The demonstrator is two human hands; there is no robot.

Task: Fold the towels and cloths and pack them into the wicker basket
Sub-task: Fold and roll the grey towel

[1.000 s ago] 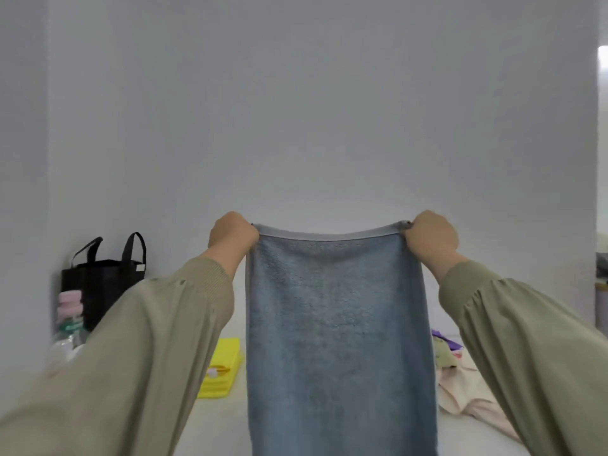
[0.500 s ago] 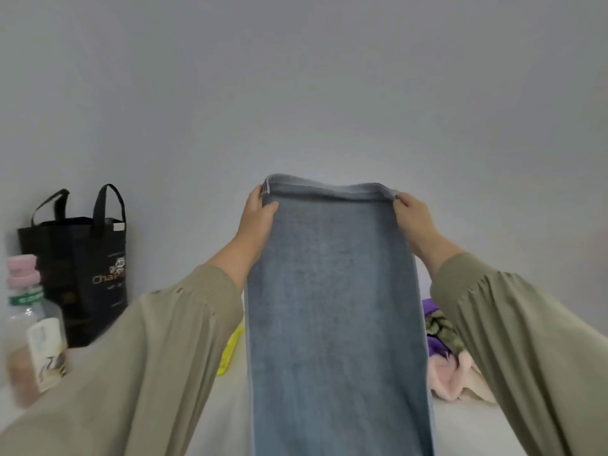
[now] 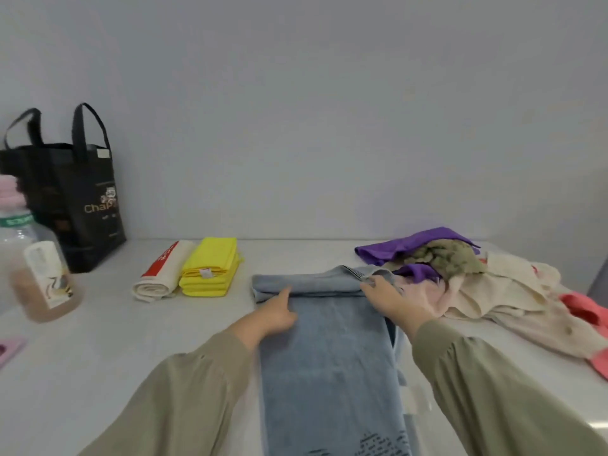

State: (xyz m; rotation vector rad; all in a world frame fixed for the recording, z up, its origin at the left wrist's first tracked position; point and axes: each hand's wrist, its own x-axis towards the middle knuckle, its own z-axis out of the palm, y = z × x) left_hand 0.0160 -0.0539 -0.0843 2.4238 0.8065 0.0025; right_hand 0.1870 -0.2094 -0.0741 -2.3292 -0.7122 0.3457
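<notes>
A long blue towel (image 3: pixel 329 357) lies flat on the white table (image 3: pixel 131 340), running away from me, with its far end folded over into a thick band (image 3: pixel 306 283). My left hand (image 3: pixel 276 315) rests on the towel's left side, its straight index finger pressing against the fold. At the right end of the fold my right hand (image 3: pixel 391 301) grips the towel's corner. Folded yellow cloths (image 3: pixel 210 268) and a rolled cream cloth with a red stripe (image 3: pixel 164 274) sit at the back left.
A heap of unfolded cloths (image 3: pixel 487 291), purple (image 3: pixel 411 248), olive, cream and pink (image 3: pixel 585 312), lies right of the towel. A black tote bag (image 3: pixel 65 205) stands at the back left by the wall, with a plastic bottle (image 3: pixel 42 278) in front of it.
The towel was held up in the air by its top corners. Now it lies on the table with its far end folded over, and both hands have come down onto it.
</notes>
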